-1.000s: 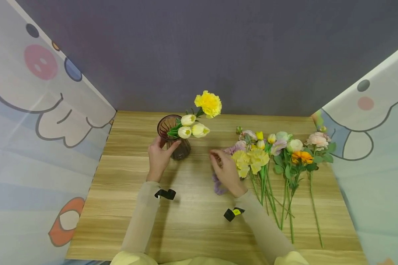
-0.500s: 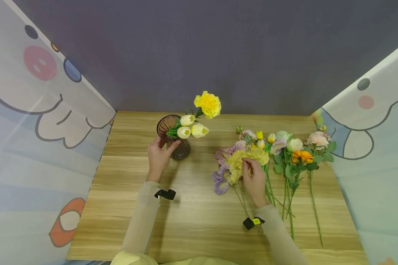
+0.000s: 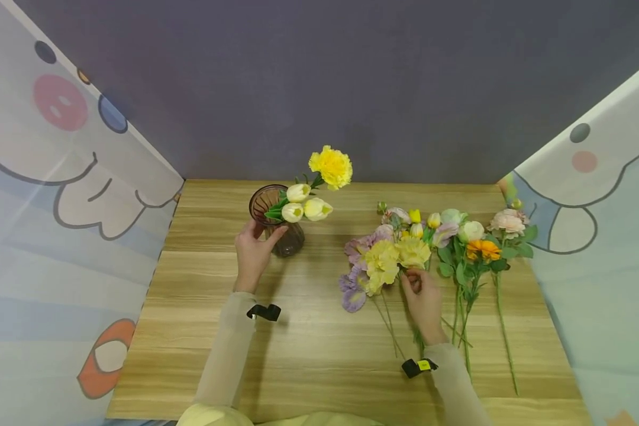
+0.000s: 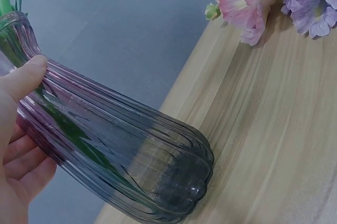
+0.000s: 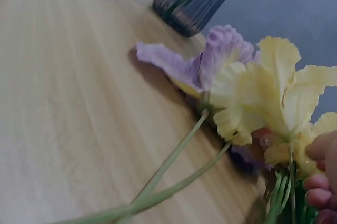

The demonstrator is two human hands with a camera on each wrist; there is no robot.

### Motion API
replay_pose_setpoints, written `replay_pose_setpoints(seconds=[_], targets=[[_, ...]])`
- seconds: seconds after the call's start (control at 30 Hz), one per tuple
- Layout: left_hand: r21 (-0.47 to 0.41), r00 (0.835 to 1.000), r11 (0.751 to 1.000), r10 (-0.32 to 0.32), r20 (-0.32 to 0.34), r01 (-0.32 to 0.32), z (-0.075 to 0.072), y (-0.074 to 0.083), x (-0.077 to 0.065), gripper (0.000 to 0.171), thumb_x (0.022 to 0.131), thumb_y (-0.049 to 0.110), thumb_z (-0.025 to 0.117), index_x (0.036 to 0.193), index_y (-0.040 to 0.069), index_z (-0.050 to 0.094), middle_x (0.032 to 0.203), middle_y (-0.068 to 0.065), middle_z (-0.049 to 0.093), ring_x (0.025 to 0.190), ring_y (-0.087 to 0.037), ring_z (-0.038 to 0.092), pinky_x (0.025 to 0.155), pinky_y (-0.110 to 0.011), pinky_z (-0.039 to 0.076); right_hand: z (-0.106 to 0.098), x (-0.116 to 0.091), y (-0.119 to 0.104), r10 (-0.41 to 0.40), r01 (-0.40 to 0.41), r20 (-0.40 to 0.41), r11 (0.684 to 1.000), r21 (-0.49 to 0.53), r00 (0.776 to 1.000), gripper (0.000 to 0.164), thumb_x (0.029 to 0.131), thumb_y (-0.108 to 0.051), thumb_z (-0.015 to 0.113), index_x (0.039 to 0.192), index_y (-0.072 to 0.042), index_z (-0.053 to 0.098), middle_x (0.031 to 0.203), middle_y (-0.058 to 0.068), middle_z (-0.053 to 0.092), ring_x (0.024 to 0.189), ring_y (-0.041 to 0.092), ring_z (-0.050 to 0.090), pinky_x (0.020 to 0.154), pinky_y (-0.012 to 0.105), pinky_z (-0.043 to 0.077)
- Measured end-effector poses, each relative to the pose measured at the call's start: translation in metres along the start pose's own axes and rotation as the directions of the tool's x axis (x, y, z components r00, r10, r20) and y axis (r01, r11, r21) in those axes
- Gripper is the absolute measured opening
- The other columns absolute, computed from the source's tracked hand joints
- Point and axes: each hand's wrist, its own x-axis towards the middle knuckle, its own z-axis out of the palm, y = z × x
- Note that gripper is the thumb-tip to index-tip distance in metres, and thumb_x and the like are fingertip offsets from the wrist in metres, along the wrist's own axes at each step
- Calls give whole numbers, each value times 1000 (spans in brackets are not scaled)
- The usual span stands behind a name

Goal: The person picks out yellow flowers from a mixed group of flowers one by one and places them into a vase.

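My left hand (image 3: 252, 260) grips a ribbed, purple-tinted glass vase (image 3: 290, 239) below its flared rim, thumb and fingers on opposite sides. Inside it stand cream tulips (image 3: 316, 209) and a yellow carnation (image 3: 331, 168), leaning right; green stems show through the glass vase (image 4: 152, 145) in the left wrist view. My right hand (image 3: 425, 305) is at the stems just under a yellow ruffled iris (image 3: 381, 264), fingertips bent and right beside a stem. In the right wrist view the fingers (image 5: 324, 147) come in beside the yellow iris (image 5: 263, 95); I cannot tell whether they pinch its stem.
Purple irises (image 3: 354, 290) lie left of the yellow ones. Further right are white ranunculus (image 3: 471, 231), an orange flower (image 3: 483, 251) and a pale pink flower (image 3: 507, 223), stems toward the near edge. A dark wall (image 3: 341, 89) backs the wooden table (image 3: 202, 331); printed curtains (image 3: 607, 296) flank it.
My right hand has moved right from beside the purple irises, over the yellow iris, and down to the stems beneath it. My left hand and the vase have stayed put.
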Motion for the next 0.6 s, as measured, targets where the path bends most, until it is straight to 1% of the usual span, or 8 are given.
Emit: replay_pose_setpoints(seconds=[0.1,0.2,0.27,0.4,0.47,0.6], targets=[[2,1000,1000,-1,0,1,-1,-1,-1,54,72,44,77,107,4,66,102,-13,69,94,-18,65,81,-39,55,0,-4,1,56,-55,25,998,-41,998,20,87,-14,66,100,1,64,81,8,63,60,12,48,48,28,41],[-1,1000,1000,-4,5,4,-1,-2,0,55,72,44,77,108,4,66,102,-13,69,94,-18,65,81,-40,55,0,-6,2,98,-96,30,994,-59,995,19,86,-11,66,100,1,62,81,9,60,63,15,49,51,31,43],[-1,1000,1000,-1,0,1,-1,-2,0,55,72,43,77,108,3,66,102,-13,69,94,-19,65,81,-40,55,0,-5,2,104,-101,32,992,-69,994,19,86,-11,66,100,2,61,82,10,59,65,16,50,53,33,44],[8,1000,1000,9,-4,-9,-1,-2,0,54,71,43,77,107,3,66,101,-13,69,94,-19,65,81,-37,55,0,-4,2,76,-74,28,995,-73,997,21,86,-10,66,100,4,61,82,13,57,66,19,52,54,38,46],[17,1000,1000,12,-3,-12,-1,-2,0,54,72,43,77,107,4,66,101,-13,69,93,-19,65,81,-36,55,0,-3,2,70,-67,23,995,-80,997,20,86,-9,66,99,6,61,81,13,57,65,19,52,53,38,46],[26,1000,1000,10,-3,-10,-1,-2,0,55,72,44,77,107,4,66,100,-13,69,93,-18,65,81,-34,55,2,-1,4,113,-111,7,989,-98,994,22,87,-9,65,101,6,60,76,11,57,62,18,52,50,35,45]])
